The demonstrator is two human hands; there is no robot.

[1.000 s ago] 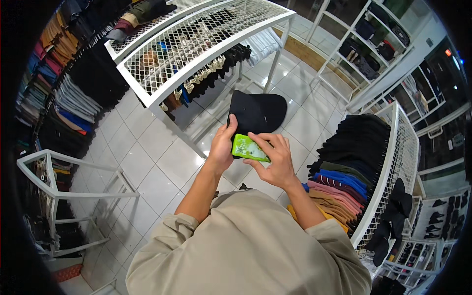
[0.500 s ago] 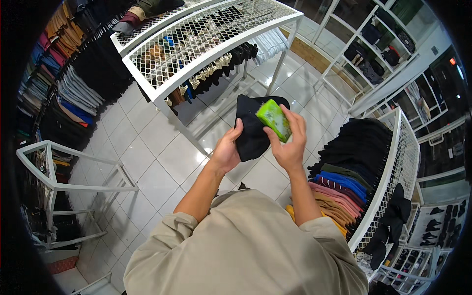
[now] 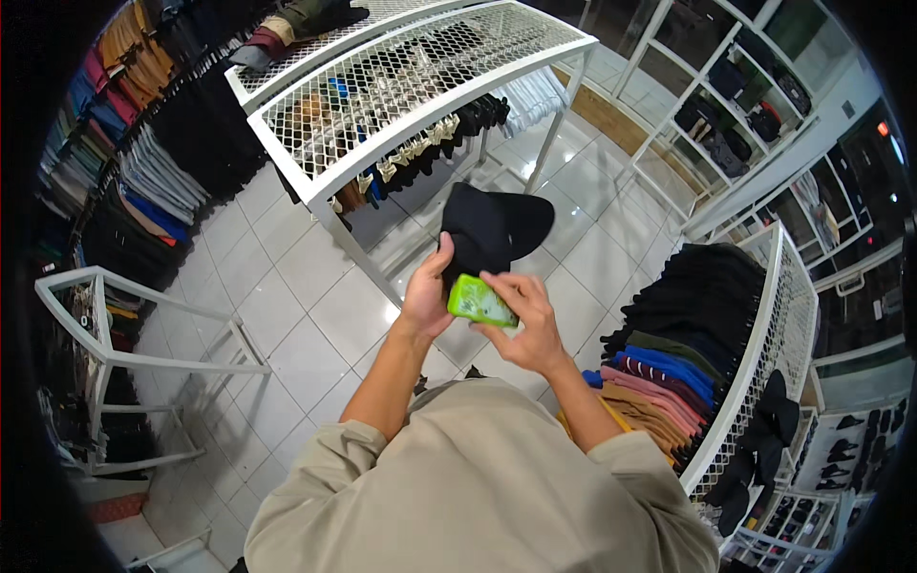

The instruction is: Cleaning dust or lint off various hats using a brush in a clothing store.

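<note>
A black cap (image 3: pixel 478 224) is held out in front of me, its brim pointing away to the right. My left hand (image 3: pixel 425 294) grips the cap's near left edge, thumb on top; its other fingers are mostly hidden. In my right hand (image 3: pixel 528 323) is a bright green block (image 3: pixel 482 301) with rounded corners and a mottled whitish face. Fingers and thumb pinch it at its right end. The block lies over the near edge of the cap, close to my left hand. What kind of thing it is, I cannot tell.
Beyond the cap stands a white mesh-topped rack (image 3: pixel 320 181) with clothes hanging under it. At right, another mesh rack (image 3: pixel 735 401) carries folded or hung garments (image 3: pixel 659 372) and black caps (image 3: pixel 769 425). A white metal frame (image 3: pixel 172 358) stands at left on the tiled floor (image 3: pixel 296 329).
My right hand has brought the green block left and nearer to me, to the cap's near edge. The cap has turned, so its brim now shows at right.
</note>
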